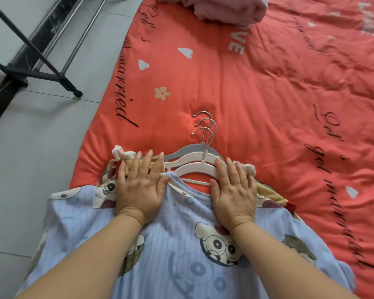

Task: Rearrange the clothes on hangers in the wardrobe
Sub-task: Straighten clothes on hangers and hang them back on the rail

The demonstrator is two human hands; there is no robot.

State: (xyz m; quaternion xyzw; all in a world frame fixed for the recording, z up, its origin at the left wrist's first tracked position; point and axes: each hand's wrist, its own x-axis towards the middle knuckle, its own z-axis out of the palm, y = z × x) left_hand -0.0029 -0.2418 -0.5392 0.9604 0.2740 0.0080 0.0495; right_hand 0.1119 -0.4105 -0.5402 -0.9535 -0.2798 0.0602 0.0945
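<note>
blue cartoon shirt [181, 244] lies topmost on three stacked hangers [194, 167] on the red quilt [268, 93]. left hand [139, 190] and right hand [233, 193] press its shoulders, grip flat-open, clasping nothing. risk: lifted unevenly, hooks [204, 126] could tangle and the shirt slide off.

Two limbs on record, both bare over their whole visible length: the left forearm [91, 255] occupies the 7 o'clock corner of the view and the right forearm [289, 262] the 5 o'clock corner; each is full and rounded, narrowing to a wrist marked by a deep crease. The left hand [139, 186], at 9 o'clock of the right hand [233, 190], is broad with a fleshy back and short, tapering fingers; the right hand matches it in build. The fingernails [149, 151] are short, rounded and plain; knuckles show as shallow dimples.
</note>
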